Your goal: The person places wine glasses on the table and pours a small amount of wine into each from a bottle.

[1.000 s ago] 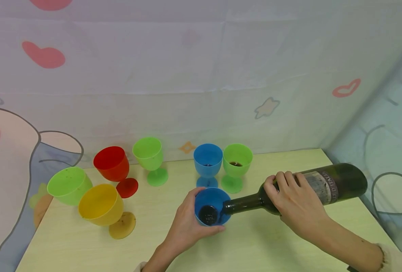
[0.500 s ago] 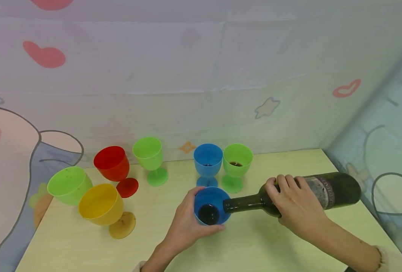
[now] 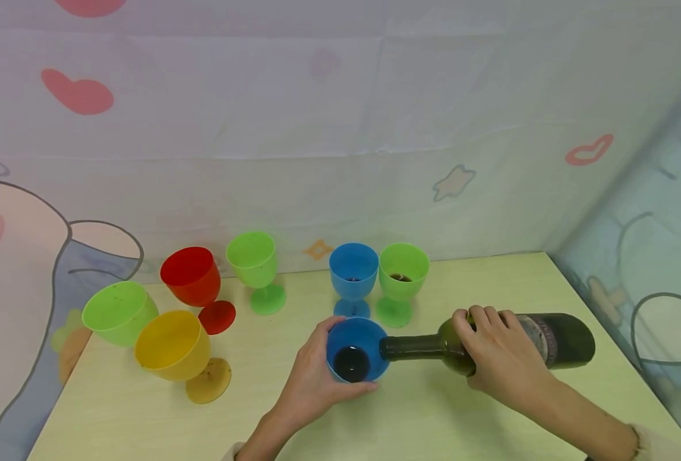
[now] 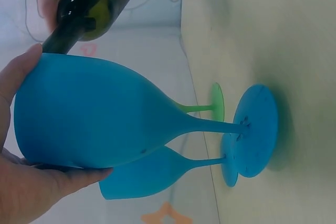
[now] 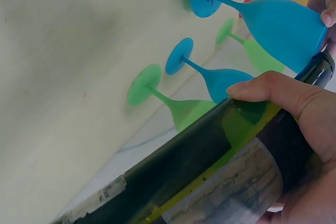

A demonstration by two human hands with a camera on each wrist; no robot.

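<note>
My left hand [image 3: 312,381] holds a blue plastic goblet [image 4: 89,108] round its bowl, thumb on the near side. Dark liquid [image 3: 352,365] lies in the bottom of that goblet, whose foot [image 4: 257,129] is close to the table in the left wrist view. With my right hand [image 3: 504,362] I grip a dark green wine bottle [image 3: 415,347] by its shoulder and body, partly covering the label. The bottle lies nearly level, its mouth right at the goblet's right rim. No stream shows from the mouth.
Just behind stand another blue goblet [image 3: 353,266] and a green goblet [image 3: 404,262], both with some dark liquid. To the left are a red goblet [image 3: 191,275], a yellow goblet [image 3: 173,346] and two green ones. A printed cloth [image 3: 490,96] hangs behind the table [image 3: 432,422].
The bottle's base has come down, so the bottle has gone from tilted mouth-down to nearly level. The dark stream at its mouth has stopped. My left hand and the goblet have barely moved.
</note>
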